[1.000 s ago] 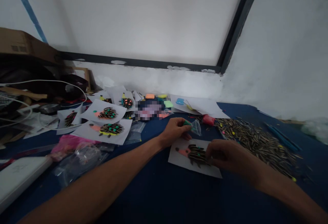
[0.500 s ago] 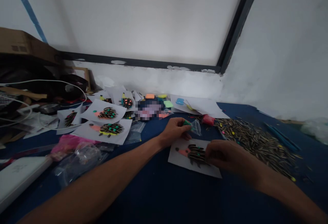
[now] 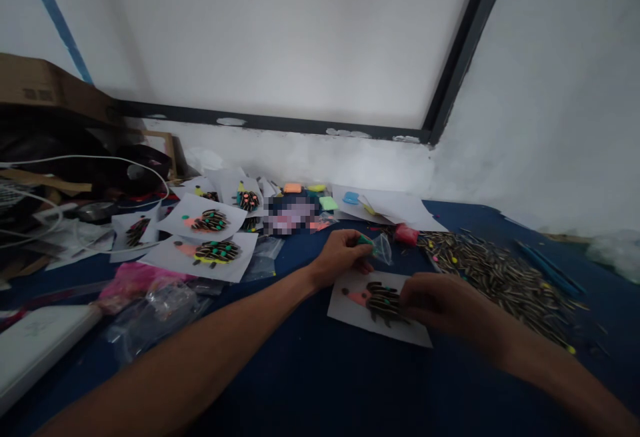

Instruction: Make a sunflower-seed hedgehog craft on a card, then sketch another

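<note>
My left hand (image 3: 344,254) is closed on a small clear plastic bag (image 3: 383,249) with green clay (image 3: 365,240) at its mouth, just above a white paper card (image 3: 345,316). On this card is a hedgehog picture (image 3: 384,300) with a pink face, a dark nose, striped sunflower seeds for spines and a few green dots. My right hand (image 3: 433,300) rests over the picture's right side, its fingers bent together against the seeds. Whatever those fingertips may hold is hidden beneath them.
A wide heap of striped seeds (image 3: 505,290) spreads on the blue table at right, beside a blue tool-like object (image 3: 550,267). Finished-looking hedgehog cards (image 3: 200,260) lie at left. Clay blocks (image 3: 329,204) sit near the wall. Plastic bags (image 3: 150,317) and a white box (image 3: 45,350) are left.
</note>
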A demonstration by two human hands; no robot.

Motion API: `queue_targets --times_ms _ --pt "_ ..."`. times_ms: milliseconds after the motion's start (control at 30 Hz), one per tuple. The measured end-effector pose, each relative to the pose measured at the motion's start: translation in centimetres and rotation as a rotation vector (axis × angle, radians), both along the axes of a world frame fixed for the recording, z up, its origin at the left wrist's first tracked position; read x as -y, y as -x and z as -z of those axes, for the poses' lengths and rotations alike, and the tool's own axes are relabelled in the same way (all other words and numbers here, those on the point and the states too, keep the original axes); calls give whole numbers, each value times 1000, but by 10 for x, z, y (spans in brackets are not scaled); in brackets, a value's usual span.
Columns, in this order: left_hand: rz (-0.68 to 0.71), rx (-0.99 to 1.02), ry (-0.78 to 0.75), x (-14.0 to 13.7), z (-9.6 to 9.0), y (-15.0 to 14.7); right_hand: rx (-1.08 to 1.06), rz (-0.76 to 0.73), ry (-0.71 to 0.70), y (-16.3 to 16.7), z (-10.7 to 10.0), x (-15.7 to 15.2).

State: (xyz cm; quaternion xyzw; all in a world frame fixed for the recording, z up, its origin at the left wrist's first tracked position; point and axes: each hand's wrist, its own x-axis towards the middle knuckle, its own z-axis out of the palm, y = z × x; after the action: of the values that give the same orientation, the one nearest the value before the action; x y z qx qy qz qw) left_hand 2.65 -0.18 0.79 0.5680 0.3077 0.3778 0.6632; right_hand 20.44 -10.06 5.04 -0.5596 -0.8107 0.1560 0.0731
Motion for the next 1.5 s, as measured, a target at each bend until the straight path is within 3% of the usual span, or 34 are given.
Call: queue_targets --times_ms 367,600,833,1200,1500 --pt "-17 3 0 0 1 -1 -71 19 1 -2 -4 2" --pt "14 30 -5 -1 2 1 -126 145 -199 -7 -8 -3" --pt "34 -38 -55 7 -6 1 -188 271 -234 -6 -6 -8" --pt "83 -89 -147 16 -7 -5 -200 249 -268 1 16 -12" --pt "101 -10 -202 14 -16 -2 -258 255 -260 -3 13 -13"
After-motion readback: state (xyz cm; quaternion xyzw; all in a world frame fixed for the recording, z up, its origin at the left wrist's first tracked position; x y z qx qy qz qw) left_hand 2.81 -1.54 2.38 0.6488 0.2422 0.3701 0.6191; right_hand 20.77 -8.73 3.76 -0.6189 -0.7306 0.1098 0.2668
